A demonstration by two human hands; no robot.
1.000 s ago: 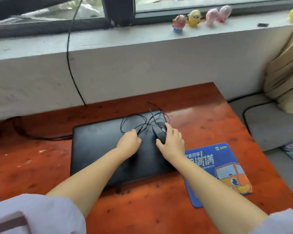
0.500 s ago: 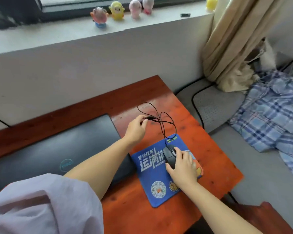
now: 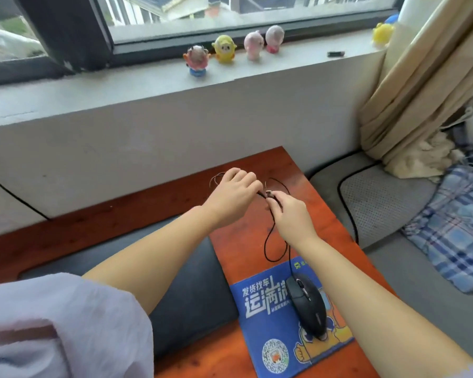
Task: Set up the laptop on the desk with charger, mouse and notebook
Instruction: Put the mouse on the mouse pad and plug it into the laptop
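A black wired mouse lies on a blue printed mouse pad at the desk's right front. Its thin black cable loops up across the red-brown desk to both hands. My left hand is closed around the bundled end of the cable. My right hand pinches the cable by its plug, close beside the left hand. The closed black laptop lies flat to the left of the pad, largely hidden under my left forearm.
A pale wall and window sill with several small toy figures stand behind the desk. A grey cushion, a beige curtain and a plaid cloth lie right of the desk's edge. Another black cable runs down the wall at left.
The mouse was carried from the laptop lid to the pad. My right hand has since let go of it and risen to the cable beside my left hand.
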